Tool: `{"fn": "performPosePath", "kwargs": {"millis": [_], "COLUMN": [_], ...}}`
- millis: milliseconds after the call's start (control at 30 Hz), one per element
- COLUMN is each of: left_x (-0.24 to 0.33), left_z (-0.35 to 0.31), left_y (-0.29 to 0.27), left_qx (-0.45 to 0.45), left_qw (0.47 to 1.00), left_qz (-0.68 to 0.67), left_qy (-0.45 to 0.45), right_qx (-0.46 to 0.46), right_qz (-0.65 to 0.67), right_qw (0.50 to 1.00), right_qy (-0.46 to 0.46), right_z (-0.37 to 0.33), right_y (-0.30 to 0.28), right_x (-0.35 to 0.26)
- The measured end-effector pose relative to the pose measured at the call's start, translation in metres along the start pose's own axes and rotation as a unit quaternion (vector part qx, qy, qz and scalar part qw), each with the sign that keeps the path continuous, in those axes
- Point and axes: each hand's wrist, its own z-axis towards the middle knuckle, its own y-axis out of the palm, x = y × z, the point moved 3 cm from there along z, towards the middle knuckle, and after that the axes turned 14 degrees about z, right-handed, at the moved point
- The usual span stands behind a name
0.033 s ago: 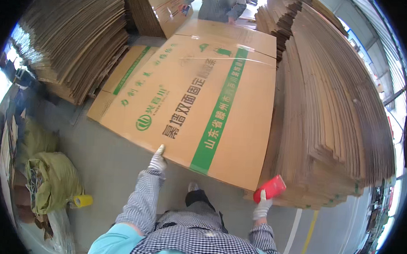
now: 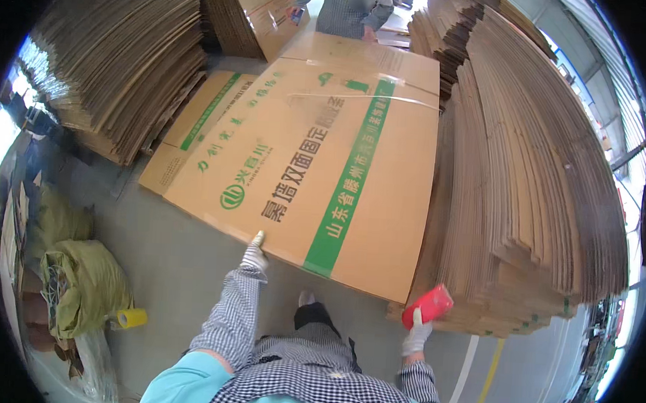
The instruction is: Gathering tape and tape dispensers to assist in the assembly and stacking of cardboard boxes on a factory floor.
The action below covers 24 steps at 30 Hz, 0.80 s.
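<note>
A large flattened cardboard carton (image 2: 267, 163) with green and dark print lies in front of me, a strap or strip running across its far part. My left hand (image 2: 256, 253), in a pale work glove, grips the carton's near edge with the thumb on top and the fingers hidden beneath. Close to the near right corner, my gloved right hand (image 2: 416, 335) is closed round a red boxy object (image 2: 429, 307); its exact kind does not show. At the far end stands a co-worker in a checked garment (image 2: 345, 14), one hand (image 2: 369, 35) by the carton's far edge.
Tall stacks of flat cardboard rise on the left (image 2: 127, 56) and right (image 2: 526, 174). Another printed flat carton (image 2: 212, 103) lies at the left of mine. A green woven sack (image 2: 85, 288) and a yellow tape roll (image 2: 132, 318) sit on the floor at left.
The carton has shifted slightly under the view, and my left hand moves a little to the right with its edge. The red object stays in my right hand.
</note>
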Motion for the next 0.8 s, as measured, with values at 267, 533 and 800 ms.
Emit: {"fn": "performPosePath", "kwargs": {"millis": [267,533,800], "left_x": [-0.045,0.082,0.281], "left_z": [0.097,-0.023,-0.373], "left_y": [-0.03,0.065,0.18], "left_qx": [0.07,0.108,0.116], "left_qw": [0.966,0.96,0.73], "left_qz": [-0.247,0.132,0.32], "left_qy": [-0.041,0.222,0.593], "right_qx": [0.103,0.138,0.05], "right_qz": [0.042,0.051,0.102], "right_qw": [0.989,0.981,0.975], "right_qy": [0.097,0.13,0.191], "right_z": [-0.086,-0.093,-0.159], "right_y": [-0.05,-0.053,-0.039], "right_x": [0.163,0.191,0.163]}}
